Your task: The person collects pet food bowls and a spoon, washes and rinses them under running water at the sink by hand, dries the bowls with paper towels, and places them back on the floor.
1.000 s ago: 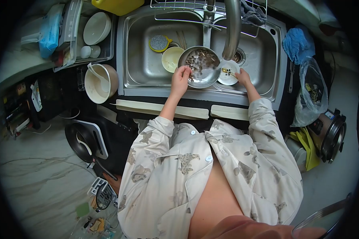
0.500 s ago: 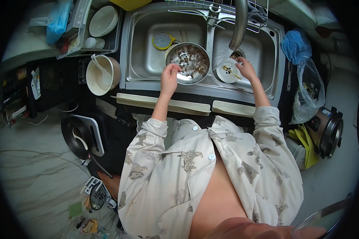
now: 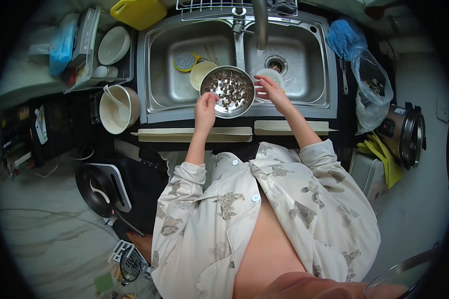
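The left hand (image 3: pixel 206 110) pinches the pan (image 3: pixel 228 92) at its eight o'clock rim, fingers closed on the edge. The right hand (image 3: pixel 273 92) has left the plate's far side, where it was half a second ago, and come to the pan's three o'clock rim, fingers spread; whether they touch, I cannot tell. The pan sits over the near end of the sink divider, its dark bits (image 3: pixel 230 91) scattered, not bunched leftward like a second ago. Toward two o'clock lies the plate (image 3: pixel 272 74), partly covered; at ten, the yellow bowl (image 3: pixel 198 74), mostly hidden half a second ago, shows again.
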Demonstrator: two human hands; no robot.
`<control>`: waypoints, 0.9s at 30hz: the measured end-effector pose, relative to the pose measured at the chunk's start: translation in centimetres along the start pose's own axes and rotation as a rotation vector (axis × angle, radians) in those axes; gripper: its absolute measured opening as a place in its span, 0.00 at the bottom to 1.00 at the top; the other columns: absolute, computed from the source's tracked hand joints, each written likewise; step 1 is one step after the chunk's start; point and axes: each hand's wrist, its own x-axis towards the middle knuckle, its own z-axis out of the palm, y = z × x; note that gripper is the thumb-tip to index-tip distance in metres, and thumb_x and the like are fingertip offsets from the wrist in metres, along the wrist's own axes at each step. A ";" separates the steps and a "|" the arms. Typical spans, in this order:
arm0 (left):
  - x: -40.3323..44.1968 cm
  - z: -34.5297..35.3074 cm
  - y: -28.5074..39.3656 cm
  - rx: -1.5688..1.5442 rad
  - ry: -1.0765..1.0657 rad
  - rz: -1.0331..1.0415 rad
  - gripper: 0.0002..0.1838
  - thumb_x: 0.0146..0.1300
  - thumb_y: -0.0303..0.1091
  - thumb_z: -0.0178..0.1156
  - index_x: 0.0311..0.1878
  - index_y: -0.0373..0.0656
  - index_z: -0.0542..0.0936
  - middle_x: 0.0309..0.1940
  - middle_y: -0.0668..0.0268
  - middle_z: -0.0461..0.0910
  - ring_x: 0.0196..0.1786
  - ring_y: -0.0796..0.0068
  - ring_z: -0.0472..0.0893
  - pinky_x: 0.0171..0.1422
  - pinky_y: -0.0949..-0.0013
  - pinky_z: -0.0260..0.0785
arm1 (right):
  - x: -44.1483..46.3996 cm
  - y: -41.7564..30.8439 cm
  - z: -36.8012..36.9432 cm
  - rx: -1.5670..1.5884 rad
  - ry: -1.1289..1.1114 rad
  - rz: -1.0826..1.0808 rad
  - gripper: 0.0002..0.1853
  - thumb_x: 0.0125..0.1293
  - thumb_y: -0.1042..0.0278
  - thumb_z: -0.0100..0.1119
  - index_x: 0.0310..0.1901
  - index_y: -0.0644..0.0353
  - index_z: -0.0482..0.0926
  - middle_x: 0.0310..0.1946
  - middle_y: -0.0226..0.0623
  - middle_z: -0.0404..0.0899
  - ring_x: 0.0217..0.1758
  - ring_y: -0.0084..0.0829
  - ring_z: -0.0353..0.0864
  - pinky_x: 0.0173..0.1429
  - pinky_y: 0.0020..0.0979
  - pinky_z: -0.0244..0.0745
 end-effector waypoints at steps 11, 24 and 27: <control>1.4 11.1 0.9 0.038 -0.225 0.062 0.13 0.69 0.36 0.48 0.32 0.38 0.75 0.26 0.70 0.74 0.31 0.83 0.71 0.38 0.77 0.65 | -5.0 -0.1 -7.1 0.040 0.270 0.101 0.24 0.70 0.54 0.45 0.64 0.53 0.64 0.46 0.28 0.76 0.42 0.20 0.78 0.43 0.28 0.76; 7.1 21.5 1.1 -0.364 -0.519 -0.760 0.07 0.65 0.32 0.46 0.43 0.46 0.72 0.37 0.64 0.73 0.25 0.72 0.75 0.30 0.70 0.71 | -0.4 -0.1 -18.6 -0.065 0.446 0.193 0.21 0.68 0.57 0.43 0.58 0.58 0.71 0.42 0.35 0.78 0.31 0.28 0.80 0.33 0.30 0.78; 8.1 21.9 0.5 -0.444 -0.480 -0.882 0.09 0.64 0.30 0.44 0.44 0.42 0.71 0.37 0.61 0.73 0.24 0.74 0.74 0.28 0.72 0.69 | 0.4 -2.5 -19.0 -0.142 0.371 0.267 0.23 0.68 0.52 0.41 0.55 0.59 0.73 0.33 0.39 0.78 0.25 0.29 0.79 0.27 0.29 0.76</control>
